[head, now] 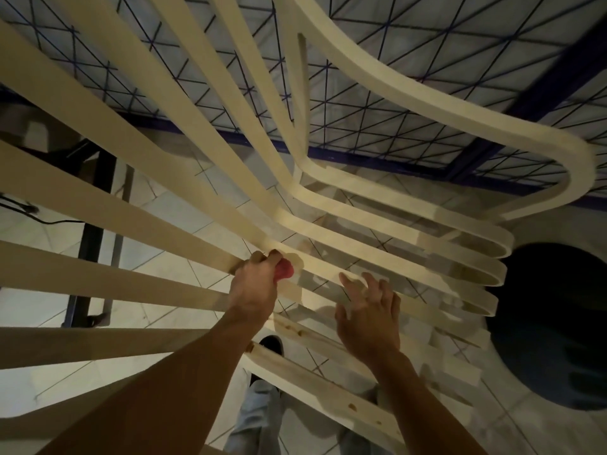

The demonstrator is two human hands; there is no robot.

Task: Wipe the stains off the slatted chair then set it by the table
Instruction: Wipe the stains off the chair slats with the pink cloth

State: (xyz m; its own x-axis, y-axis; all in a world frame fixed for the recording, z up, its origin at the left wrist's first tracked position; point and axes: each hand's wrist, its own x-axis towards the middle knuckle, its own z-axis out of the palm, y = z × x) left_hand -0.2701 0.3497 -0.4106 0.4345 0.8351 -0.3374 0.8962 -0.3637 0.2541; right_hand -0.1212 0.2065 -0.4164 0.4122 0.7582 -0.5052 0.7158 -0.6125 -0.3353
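One view covers the scene: a wide-angle camera worn on the person's head, facing forward and steeply down. The lens sits very near the slatted chair (pixel 328 205), whose slats fan from the left and top edges across most of the frame and bow toward the borders. Both forearms enter from the near bottom edge, placing the left hand (pixel 258 284) just left of centre and the right hand (pixel 368 318) just right of centre. Through the gaps the tiled floor (pixel 49 389) shows well below, with the person's legs (pixel 256 418) directly under the camera. The far top of the frame takes in a blue-framed wire grid (pixel 427 60).
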